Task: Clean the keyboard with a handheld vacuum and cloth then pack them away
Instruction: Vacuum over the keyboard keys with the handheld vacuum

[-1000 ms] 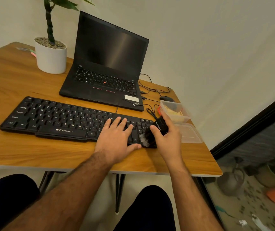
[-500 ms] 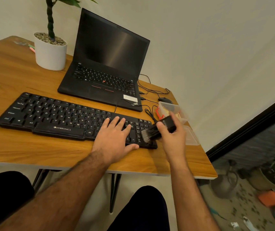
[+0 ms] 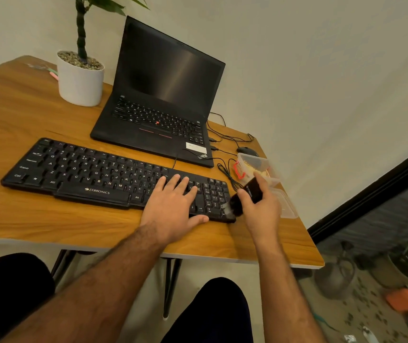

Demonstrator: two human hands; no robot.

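My left hand [image 3: 173, 209] lay flat, fingers straight and spread, on the right part of the long black plastic keyboard [image 3: 99, 174] at centre frame, thumb along its near edge. My right hand [image 3: 262, 206] gripped the small black handheld vacuum [image 3: 246, 198], fingers and thumb curled round its body; its pale bristled nozzle touched the keyboard's lower right corner, by the number pad. The keyboard sat on the brown wood-grain worktop [image 3: 12, 120]. Just right of my right hand stood a clear plastic container [image 3: 259, 167] with something yellowish inside, its flat lid [image 3: 287, 206] beside it. An open black laptop [image 3: 163, 100] stood behind the keyboard, a black mouse [image 3: 247, 151] to its right. A white pot with a green plant [image 3: 80, 79] occupied the upper left.
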